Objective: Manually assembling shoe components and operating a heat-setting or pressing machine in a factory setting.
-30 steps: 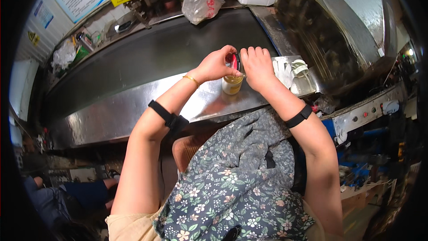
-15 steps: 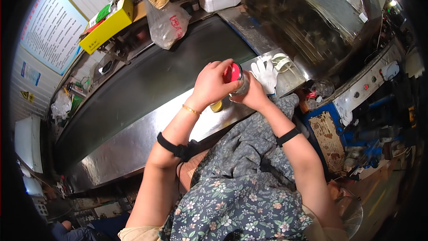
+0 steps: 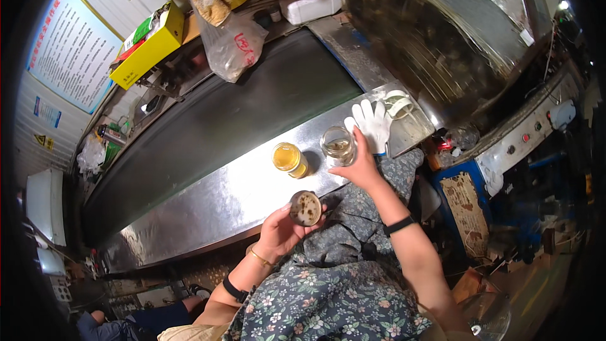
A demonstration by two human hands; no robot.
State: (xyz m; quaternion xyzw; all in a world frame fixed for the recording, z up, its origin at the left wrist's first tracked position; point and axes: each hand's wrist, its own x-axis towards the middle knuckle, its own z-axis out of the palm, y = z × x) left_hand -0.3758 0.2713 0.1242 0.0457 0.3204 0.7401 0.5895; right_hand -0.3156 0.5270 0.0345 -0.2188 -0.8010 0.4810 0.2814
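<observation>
My left hand [image 3: 276,233] grips a round jar lid [image 3: 306,209] at its edge, near my lap. The lid's pale inner side faces up and carries dark brown spots. Over the shiny metal ledge [image 3: 233,189], my right hand [image 3: 361,169] has its fingers around an open glass jar [image 3: 336,143]. Something brownish shows inside it, too small to name. Between the two hands, a little farther off, a glass jar of yellow contents [image 3: 288,159] stands on the ledge. A white glove [image 3: 371,125] lies just beyond my right hand.
A dark conveyor belt [image 3: 252,113] runs behind the ledge. Rolled white straps [image 3: 399,105] lie at its right end, near a control panel [image 3: 521,142]. A plastic bag [image 3: 233,50] hangs at the back beside a yellow box [image 3: 151,44]. Another person's legs [image 3: 165,317] show lower left.
The red-topped lid has come off the glass jar. My left hand has drawn back toward me with it, turned over. The jar stays in my right hand, and the yellow jar is now fully visible.
</observation>
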